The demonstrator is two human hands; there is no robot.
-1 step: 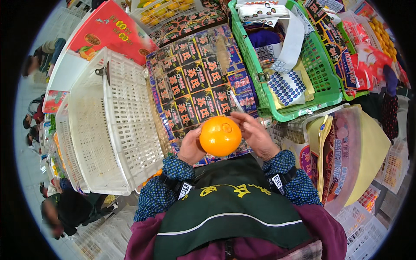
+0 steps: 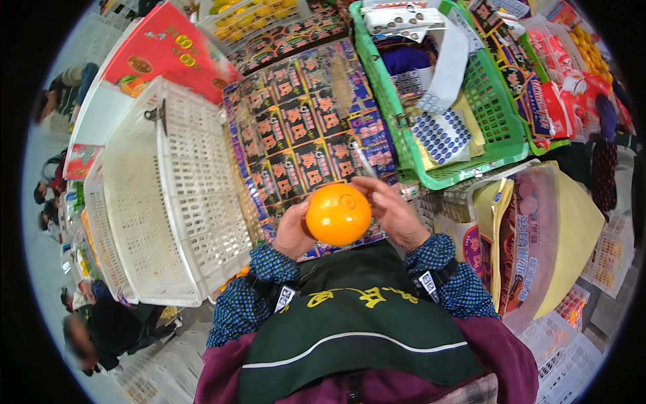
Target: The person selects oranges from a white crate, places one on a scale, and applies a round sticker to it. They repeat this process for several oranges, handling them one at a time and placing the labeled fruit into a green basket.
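Note:
A large glossy orange (image 2: 338, 219) is held between my two hands in front of my apron, with the round mark on its skin facing up. My left hand (image 2: 294, 231) grips its left side; the thumb shows along the edge and the other fingers are hidden under the fruit. Curved round the upper right side is my right hand (image 2: 397, 212), its fingertips at the orange's far edge. Beneath lies a surface covered with black and blue printed packaging sheets (image 2: 303, 128), some of them creased.
An empty white plastic crate (image 2: 202, 195) stands tilted at the left, near a red printed carton (image 2: 158, 57). At the far right, a green basket (image 2: 498, 128) holds a sheet of blue oval stickers (image 2: 442, 137) and a paper strip. Yellow folders (image 2: 572, 242) stand nearer right.

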